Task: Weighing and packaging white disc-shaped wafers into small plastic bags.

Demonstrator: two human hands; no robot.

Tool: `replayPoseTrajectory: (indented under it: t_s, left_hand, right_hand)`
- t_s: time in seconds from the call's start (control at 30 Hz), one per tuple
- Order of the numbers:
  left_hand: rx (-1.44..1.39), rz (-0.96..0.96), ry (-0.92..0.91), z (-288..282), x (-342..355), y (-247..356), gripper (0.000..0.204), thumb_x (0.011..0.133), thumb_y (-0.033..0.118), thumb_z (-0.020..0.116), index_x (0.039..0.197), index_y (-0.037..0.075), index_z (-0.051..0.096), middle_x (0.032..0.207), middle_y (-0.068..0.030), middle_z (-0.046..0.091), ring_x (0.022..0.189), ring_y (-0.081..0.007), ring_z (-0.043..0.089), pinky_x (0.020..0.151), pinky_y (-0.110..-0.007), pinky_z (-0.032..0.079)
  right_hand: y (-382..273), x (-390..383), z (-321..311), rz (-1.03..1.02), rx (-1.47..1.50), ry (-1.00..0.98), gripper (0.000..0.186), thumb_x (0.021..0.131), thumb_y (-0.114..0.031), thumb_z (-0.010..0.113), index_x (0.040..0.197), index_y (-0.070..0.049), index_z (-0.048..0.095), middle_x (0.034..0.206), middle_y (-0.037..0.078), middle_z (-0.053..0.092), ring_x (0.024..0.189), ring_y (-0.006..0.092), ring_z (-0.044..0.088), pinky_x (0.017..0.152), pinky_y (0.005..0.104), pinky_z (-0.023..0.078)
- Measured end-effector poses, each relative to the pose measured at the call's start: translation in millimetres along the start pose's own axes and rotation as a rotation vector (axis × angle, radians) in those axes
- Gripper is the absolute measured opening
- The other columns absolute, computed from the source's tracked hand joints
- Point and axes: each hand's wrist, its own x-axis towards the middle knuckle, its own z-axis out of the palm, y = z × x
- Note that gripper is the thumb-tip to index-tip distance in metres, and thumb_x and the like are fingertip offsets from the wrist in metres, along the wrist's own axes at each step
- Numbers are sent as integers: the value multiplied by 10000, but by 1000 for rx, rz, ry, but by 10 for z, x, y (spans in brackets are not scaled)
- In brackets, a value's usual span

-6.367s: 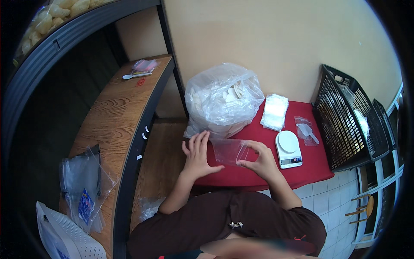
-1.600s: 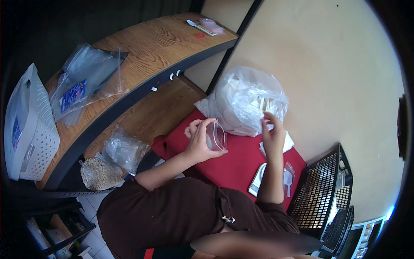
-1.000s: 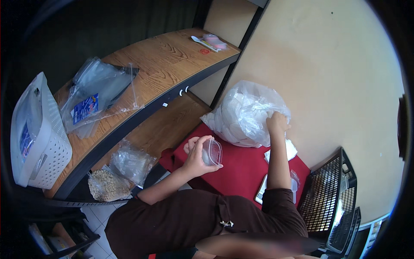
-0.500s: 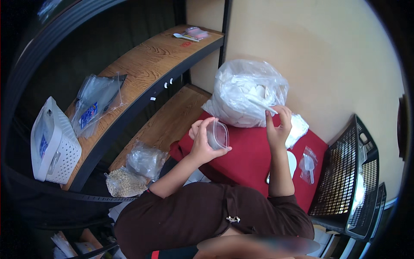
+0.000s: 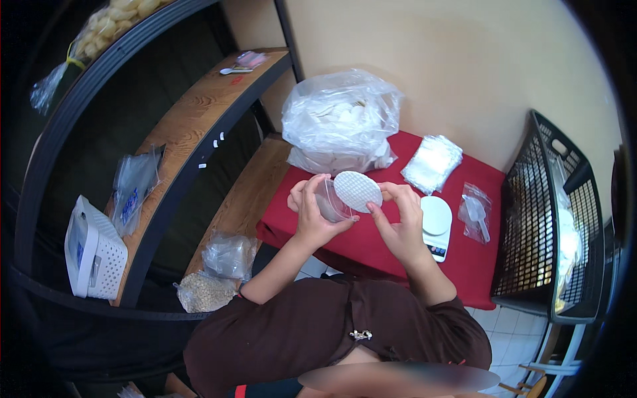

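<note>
My left hand (image 5: 310, 211) is closed around a clear plastic cup (image 5: 330, 202), tilted with its mouth toward the right. In my right hand (image 5: 400, 215), thumb and fingers pinch the edge of a round white cotton pad (image 5: 358, 191) with a quilted pattern. The pad is at the cup's mouth and overlaps its rim in the picture; whether it touches I cannot tell. Beyond my hands stands a large open clear bag (image 5: 342, 123) with several white rounds in it.
On the red-covered table (image 5: 371, 245) lie a white kitchen scale (image 5: 436, 222), a stack of clear bags (image 5: 432, 164) and a bagged white scoop (image 5: 476, 212). A black crate (image 5: 551, 219) stands at right. Wooden shelves (image 5: 192, 123) with a white basket (image 5: 96, 249) are at left.
My right hand has come back from the big bag with a white cotton pad and brought it to the cup. My left hand still holds the cup. The view has shifted.
</note>
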Motion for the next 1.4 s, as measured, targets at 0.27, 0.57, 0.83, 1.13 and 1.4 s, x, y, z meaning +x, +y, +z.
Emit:
replayPoseTrajectory:
  t_s: [0.27, 0.57, 0.83, 1.13, 1.4]
  left_hand:
    - [1, 197, -36, 311, 39, 327, 1008, 482, 310, 890, 1339, 108, 402, 1301, -66, 488, 1180, -311, 345, 1018, -476, 221]
    - [26, 344, -140, 700, -58, 631, 1025, 454, 335, 893, 1326, 99, 410, 1270, -61, 502, 1173, -291, 366, 1014, -459, 223]
    - [-129, 393, -212, 969, -69, 837, 1010, 456, 252, 885, 1332, 103, 405, 1255, -95, 477, 1148, -318, 377, 973, -479, 264]
    - [-157, 483, -198, 1082, -95, 691, 1003, 455, 404, 913, 1237, 60, 387, 1136, -110, 445, 1101, -299, 384, 920, -470, 249]
    - [-422, 417, -288, 1151, -51, 173, 1008, 514, 395, 902, 1239, 42, 296, 1120, -174, 393, 1028, -346, 424, 870, -488, 346]
  right_hand:
    - [-100, -163, -578, 51, -212, -71, 325, 801, -85, 723, 1121, -70, 664, 826, 26, 631, 830, 189, 587, 790, 345, 373]
    - [-10, -460, -931, 191, -383, -122, 312, 873, -205, 656, 1182, -162, 661, 844, 27, 650, 880, 216, 584, 764, 443, 358]
    - [46, -641, -1024, 233, -478, 20, 247, 838, -222, 696, 1074, -152, 671, 861, 9, 656, 890, 208, 588, 804, 439, 357]
    - [105, -765, -810, 160, -415, 111, 276, 804, -178, 727, 1070, -124, 679, 910, 22, 646, 904, 222, 575, 802, 385, 388]
    - [140, -672, -391, 195, -255, -62, 457, 795, -69, 691, 1241, -134, 617, 1058, 97, 603, 955, 306, 555, 782, 421, 482]
